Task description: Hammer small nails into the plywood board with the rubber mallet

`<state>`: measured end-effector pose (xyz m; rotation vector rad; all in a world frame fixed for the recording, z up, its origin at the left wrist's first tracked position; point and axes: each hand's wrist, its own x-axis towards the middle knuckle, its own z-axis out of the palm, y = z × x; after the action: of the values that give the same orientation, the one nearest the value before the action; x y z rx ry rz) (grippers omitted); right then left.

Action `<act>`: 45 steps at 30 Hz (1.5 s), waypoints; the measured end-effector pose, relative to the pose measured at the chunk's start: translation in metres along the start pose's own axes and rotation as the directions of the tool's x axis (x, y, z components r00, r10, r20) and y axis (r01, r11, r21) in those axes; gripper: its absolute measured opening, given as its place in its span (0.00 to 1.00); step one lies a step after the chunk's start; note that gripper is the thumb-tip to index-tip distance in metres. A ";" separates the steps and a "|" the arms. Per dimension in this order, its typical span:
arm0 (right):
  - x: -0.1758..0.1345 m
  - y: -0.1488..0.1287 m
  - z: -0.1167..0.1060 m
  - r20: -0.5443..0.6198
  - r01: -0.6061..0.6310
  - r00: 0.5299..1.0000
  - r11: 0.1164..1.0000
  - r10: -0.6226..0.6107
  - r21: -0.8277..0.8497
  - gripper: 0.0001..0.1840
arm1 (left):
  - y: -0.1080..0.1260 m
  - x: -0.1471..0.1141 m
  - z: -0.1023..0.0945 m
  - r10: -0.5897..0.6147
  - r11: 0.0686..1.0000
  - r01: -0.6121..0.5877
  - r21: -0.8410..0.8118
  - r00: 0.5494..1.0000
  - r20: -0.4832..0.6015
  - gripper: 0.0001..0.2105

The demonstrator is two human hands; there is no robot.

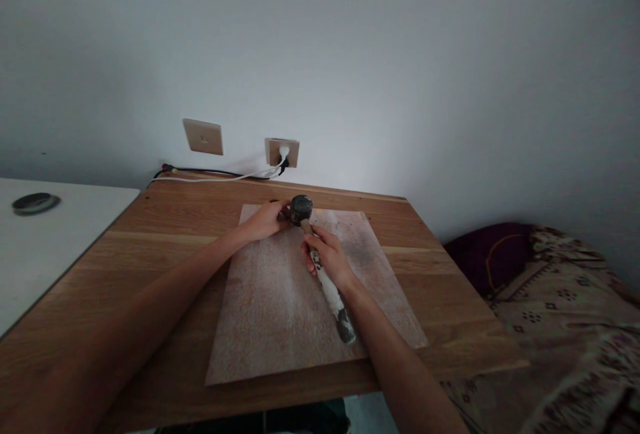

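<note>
My right hand (327,257) is wrapped around the handle of a hammer (333,294). The handle is worn, with patchy white paint and a dark butt end pointing toward me. Its round, dark head (301,209) is over the far part of a flat, mottled pinkish-brown board (270,314). My left hand (266,222) is just left of the hammer head, its fingers curled at a small dark piece (283,214). Whether that piece belongs to the hammer or is separate, I cannot tell. The hammer head hides part of it.
The board lies on a wooden table (440,307) against a white wall. Behind it, white and black cables (210,179) run to a wall socket (275,151). At left, a white surface (60,247) carries a dark round object (36,203). Patterned bedding (555,307) is at right.
</note>
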<state>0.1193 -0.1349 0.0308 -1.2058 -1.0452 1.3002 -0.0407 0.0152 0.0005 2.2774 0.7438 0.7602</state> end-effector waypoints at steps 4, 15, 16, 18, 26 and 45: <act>-0.002 -0.003 -0.001 -0.010 -0.010 1.000 1.000 0.010 0.017 0.16 | 0.004 -0.001 -0.001 -0.007 1.000 0.007 0.028 1.000 0.009 0.18; -0.003 -0.017 -0.031 -0.227 0.169 0.965 0.974 -0.132 0.151 0.15 | 0.102 -0.028 0.015 0.354 0.738 -0.523 0.427 0.838 0.415 0.12; -0.002 -0.017 -0.034 -0.234 0.169 0.964 0.972 -0.128 0.164 0.15 | 0.109 -0.033 0.022 0.380 0.676 -0.569 0.468 0.814 0.440 0.12; -0.001 -0.016 -0.037 -0.252 0.173 0.960 0.966 -0.122 0.191 0.16 | 0.118 -0.043 0.037 0.416 0.558 -0.616 0.556 0.787 0.455 0.07; -0.001 -0.014 -0.036 -0.239 0.140 0.968 0.959 -0.080 0.245 0.16 | 0.118 -0.048 0.045 0.518 0.466 -0.657 0.593 0.746 0.420 0.07; -0.002 -0.010 -0.023 -0.207 0.114 0.976 0.973 -0.071 0.200 0.14 | 0.008 -0.016 -0.016 -0.002 0.999 0.002 0.054 1.000 -0.008 0.07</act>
<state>0.1437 -0.1371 0.0384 -1.0871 -0.7892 1.1601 -0.0596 0.0053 0.0107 2.3230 0.7795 0.7573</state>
